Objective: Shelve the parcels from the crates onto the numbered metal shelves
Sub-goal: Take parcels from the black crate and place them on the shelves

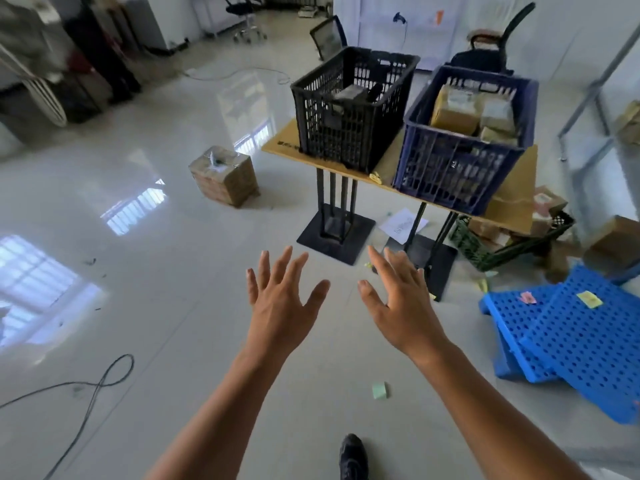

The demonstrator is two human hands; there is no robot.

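Observation:
A black crate [346, 133] and a dark blue crate [450, 174] stand side by side on a narrow wooden table [280, 145] ahead of me. The blue crate holds several brown taped parcels [457, 112]. In the black crate lie a grey parcel [351, 93] and something dark. My left hand [280, 303] and my right hand [401, 303] are stretched out over the floor in front of the table, fingers spread, holding nothing. Part of a grey metal shelf frame [588, 98] shows at the far right, with a parcel [628, 123] on it.
A taped box [225, 174] sits on the floor left of the table. Blue perforated plastic panels [571, 334] lie at the right, beside a green crate [485, 247] and loose boxes under the table. A black cable [97, 386] runs across the floor at the left. My shoe [353, 457] shows at the bottom.

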